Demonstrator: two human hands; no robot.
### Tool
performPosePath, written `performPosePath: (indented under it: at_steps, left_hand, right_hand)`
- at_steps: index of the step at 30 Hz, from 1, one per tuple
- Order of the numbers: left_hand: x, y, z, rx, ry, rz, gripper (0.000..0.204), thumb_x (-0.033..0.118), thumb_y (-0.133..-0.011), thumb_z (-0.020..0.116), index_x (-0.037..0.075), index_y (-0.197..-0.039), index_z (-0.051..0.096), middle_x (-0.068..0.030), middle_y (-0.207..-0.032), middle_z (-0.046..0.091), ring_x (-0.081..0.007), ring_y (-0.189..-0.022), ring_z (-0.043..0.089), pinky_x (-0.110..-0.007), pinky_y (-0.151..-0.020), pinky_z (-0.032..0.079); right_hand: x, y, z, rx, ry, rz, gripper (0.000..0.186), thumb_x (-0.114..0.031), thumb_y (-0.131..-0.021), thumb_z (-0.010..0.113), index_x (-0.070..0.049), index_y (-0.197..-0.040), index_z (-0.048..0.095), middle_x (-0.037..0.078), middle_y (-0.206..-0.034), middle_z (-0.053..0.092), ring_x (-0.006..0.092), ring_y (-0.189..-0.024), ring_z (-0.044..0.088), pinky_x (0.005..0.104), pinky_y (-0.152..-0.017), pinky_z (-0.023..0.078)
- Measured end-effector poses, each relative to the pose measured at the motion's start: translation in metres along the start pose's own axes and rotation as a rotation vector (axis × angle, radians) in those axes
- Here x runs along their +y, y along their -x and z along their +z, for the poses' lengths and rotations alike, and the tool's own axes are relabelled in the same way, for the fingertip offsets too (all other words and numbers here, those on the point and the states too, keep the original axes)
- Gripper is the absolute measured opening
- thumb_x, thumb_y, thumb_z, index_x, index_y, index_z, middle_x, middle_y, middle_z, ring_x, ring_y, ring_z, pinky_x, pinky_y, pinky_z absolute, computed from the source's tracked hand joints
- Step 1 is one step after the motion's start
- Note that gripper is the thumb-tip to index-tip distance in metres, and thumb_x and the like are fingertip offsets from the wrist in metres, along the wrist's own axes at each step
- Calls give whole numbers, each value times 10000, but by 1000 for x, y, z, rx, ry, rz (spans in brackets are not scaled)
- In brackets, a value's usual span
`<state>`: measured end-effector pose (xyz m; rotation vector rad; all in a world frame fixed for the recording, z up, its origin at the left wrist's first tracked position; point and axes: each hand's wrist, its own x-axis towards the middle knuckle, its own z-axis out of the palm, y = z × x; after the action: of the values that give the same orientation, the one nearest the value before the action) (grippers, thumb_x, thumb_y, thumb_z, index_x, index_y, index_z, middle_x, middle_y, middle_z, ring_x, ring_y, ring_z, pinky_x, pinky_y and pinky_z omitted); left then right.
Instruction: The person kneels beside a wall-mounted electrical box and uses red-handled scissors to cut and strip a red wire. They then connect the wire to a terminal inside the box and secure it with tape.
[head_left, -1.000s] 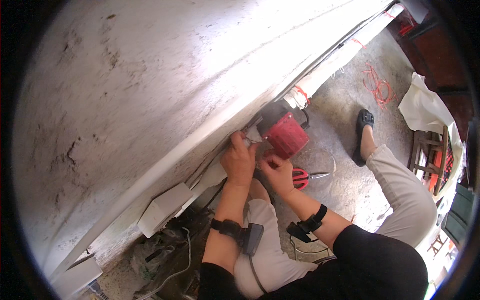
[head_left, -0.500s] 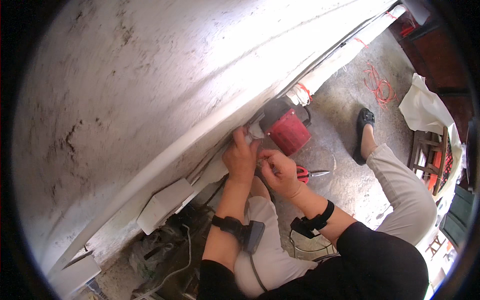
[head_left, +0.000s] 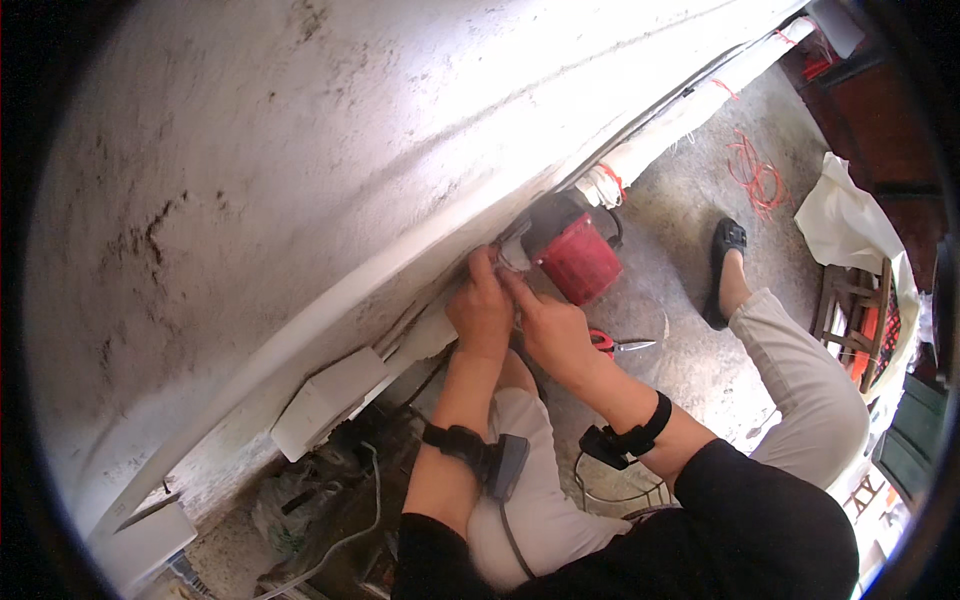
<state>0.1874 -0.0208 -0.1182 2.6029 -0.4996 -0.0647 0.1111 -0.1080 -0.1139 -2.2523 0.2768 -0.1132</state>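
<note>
My left hand [head_left: 482, 312] is up against the base of the white wall, its fingers closed at a small pale piece [head_left: 514, 254]. What lies between those fingertips is hidden. My right hand [head_left: 552, 334] meets it from the right, fingers curled and the forefinger reaching to the left fingertips; anything in its grip is too small to make out. Just beyond the pale piece sits a red box-shaped machine [head_left: 580, 262] with a dark upper part and a black cable. A pair of scissors with red handles [head_left: 603, 343] lies on the floor beside my right hand.
A long white bundle [head_left: 605, 185] tied with red string runs along the wall. Red string [head_left: 757, 175] lies loose on the floor. A white box [head_left: 328, 402] is near my left forearm, with cables and plastic below. A wooden stool [head_left: 852, 315] and pale sheet [head_left: 845, 215] are at right.
My right hand has moved up and left, its forefinger now extended to the left fingertips, where before it was pinched a little apart. My left hand has stayed nearly in place.
</note>
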Motion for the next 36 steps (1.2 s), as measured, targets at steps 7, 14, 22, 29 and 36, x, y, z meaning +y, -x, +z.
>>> performPosePath:
  at_steps: [7, 14, 22, 29, 36]
  left_hand:
    - [-3, -1, 1, 53, 8, 72, 344, 218, -793, 621, 123, -1070, 440, -89, -950, 645, -339, -772, 625, -453, -610, 486]
    - [-2, -1, -2, 54, -1, 107, 436, 245, -726, 699, 132, -1054, 434, -64, -893, 648, -336, -717, 625, -450, -568, 482]
    - [-1, -3, -2, 72, -4, 125, 441, 229, -710, 718, 130, -1028, 428, -82, -855, 643, -344, -701, 620, -445, -549, 477]
    - [11, -8, -14, -126, -57, 45, 372, 196, -748, 680, 90, -991, 419, -154, -813, 631, -368, -716, 610, -478, -577, 461]
    - [26, -20, -25, -307, -283, 96, 328, 112, -786, 601, 43, -1059, 433, -186, -795, 627, -368, -778, 619, -463, -635, 480]
  right_hand:
    - [-9, 4, -2, -231, 88, 189, 728, -115, -729, 522, -83, -1382, 202, 223, -838, 613, 387, -720, 614, 463, -612, 493]
    - [0, 22, -6, 7, -45, 207, 348, -32, -811, 459, -20, -1153, 396, 244, -767, 593, 417, -690, 586, 484, -574, 450]
    - [-3, 31, -12, 180, -370, 217, 142, -14, -849, 466, 6, -990, 459, 241, -824, 585, 428, -797, 576, 429, -654, 457]
    - [1, 30, -2, 214, -303, 255, 147, -66, -841, 476, 25, -947, 524, 239, -769, 581, 406, -767, 575, 410, -657, 457]
    - [10, 10, -22, -254, -677, 620, 150, -138, -792, 567, 8, -790, 603, 58, -546, 513, 139, -405, 473, 300, -387, 379]
